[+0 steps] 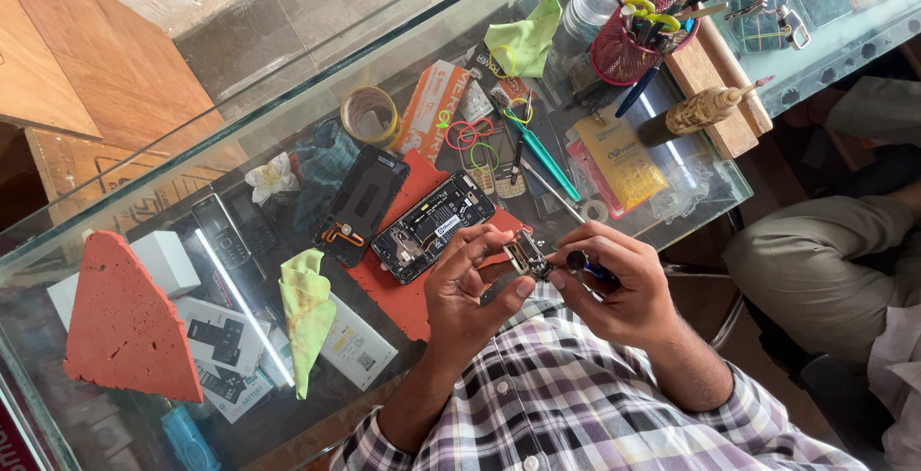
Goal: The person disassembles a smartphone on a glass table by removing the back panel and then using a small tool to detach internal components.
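Left hand [470, 284] pinching a small metal phone component [526, 254] between thumb and fingertips, held up above the near edge of the glass counter [288, 106]. Right hand [619, 284] clenched around a screwdriver with a dark blue handle [581, 264], tip end meeting the component; exact contact point too small to tell. Both hands just beside each other, over a plaid-shirted chest.

Just beyond the left hand: opened smartphone [433, 225] lying flat, internals facing up, on a red mat [408, 289]. Next to it, a detached black back panel [361, 204] with an orange flex part near its lower end, touching the phone's side.

Elsewhere on the counter: yellow-green cloth [307, 313] near the left, another green cloth [526, 41] farther back, roll of tape [370, 114], orange box [431, 108], teal-handled tool [549, 156], coloured rubber bands [472, 132], yellow packet [624, 159], red mesh cup [633, 49] full of tools, wooden block [715, 78] beside it. Red triangular foam piece [125, 322] at far left. Old keypad phones [223, 233] under the glass. Another person's trousered leg [825, 260] at right, well apart from the hands.
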